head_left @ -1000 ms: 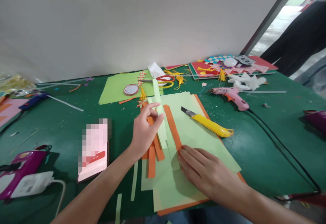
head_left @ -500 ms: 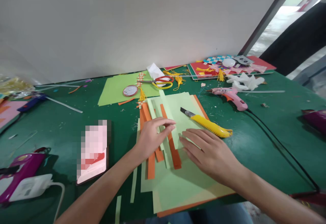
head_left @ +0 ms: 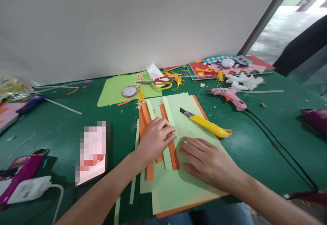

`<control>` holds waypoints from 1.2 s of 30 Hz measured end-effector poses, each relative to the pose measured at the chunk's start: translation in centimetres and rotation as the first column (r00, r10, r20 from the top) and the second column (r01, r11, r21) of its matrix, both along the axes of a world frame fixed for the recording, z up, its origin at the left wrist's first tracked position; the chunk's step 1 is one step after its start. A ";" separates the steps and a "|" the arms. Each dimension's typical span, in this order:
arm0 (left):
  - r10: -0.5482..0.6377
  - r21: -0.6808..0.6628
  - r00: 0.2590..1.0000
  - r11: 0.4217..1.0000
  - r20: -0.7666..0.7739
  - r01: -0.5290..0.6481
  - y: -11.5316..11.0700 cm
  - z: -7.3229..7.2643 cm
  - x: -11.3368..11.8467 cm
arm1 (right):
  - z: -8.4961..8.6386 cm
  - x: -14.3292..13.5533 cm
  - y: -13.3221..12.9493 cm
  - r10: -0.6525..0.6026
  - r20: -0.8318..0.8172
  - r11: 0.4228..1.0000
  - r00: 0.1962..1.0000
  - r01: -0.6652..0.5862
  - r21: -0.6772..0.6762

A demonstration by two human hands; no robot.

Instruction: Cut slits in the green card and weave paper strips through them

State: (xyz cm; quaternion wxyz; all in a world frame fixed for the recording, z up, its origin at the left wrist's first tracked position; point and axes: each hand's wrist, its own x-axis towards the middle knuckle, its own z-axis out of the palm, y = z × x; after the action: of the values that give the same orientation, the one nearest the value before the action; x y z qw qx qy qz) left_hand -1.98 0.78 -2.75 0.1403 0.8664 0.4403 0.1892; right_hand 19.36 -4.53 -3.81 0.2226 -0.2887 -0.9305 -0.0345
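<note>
On the left, a phone lies near the left hand, whose fingers curl loosely over orange strips and pale green strips; whether it grips one, I cannot tell; the strips lie on the pale green sheets; the right hand rests there, released, fingers together, near a yellow cutter

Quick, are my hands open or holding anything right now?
Left hand: open, loosely curled over the paper strips.
Right hand: open, palm down over the green sheet.
</note>
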 end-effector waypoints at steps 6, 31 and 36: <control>-0.055 0.103 0.993 0.993 -0.101 0.065 -0.1 -0.1 0.0 | -0.4 -0.1 -0.2 0.000 0.019 0.997 1.000 -0.002 0.077; -0.107 0.137 0.981 0.982 -0.160 0.130 -0.2 -0.3 -0.1 | -0.6 -0.4 0.0 -0.031 -0.030 0.999 0.999 0.032 0.040; -0.104 0.124 0.977 0.984 -0.184 0.128 -0.3 -0.1 -0.2 | -0.9 -0.4 -0.3 -0.028 -0.021 0.999 0.999 0.029 0.040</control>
State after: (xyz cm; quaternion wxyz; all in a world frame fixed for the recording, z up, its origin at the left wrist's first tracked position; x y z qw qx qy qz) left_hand -2.16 0.45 -2.82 0.0525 0.9115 0.3857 0.1325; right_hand 18.98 -4.87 -4.74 0.2374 -0.2977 -0.9231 -0.0536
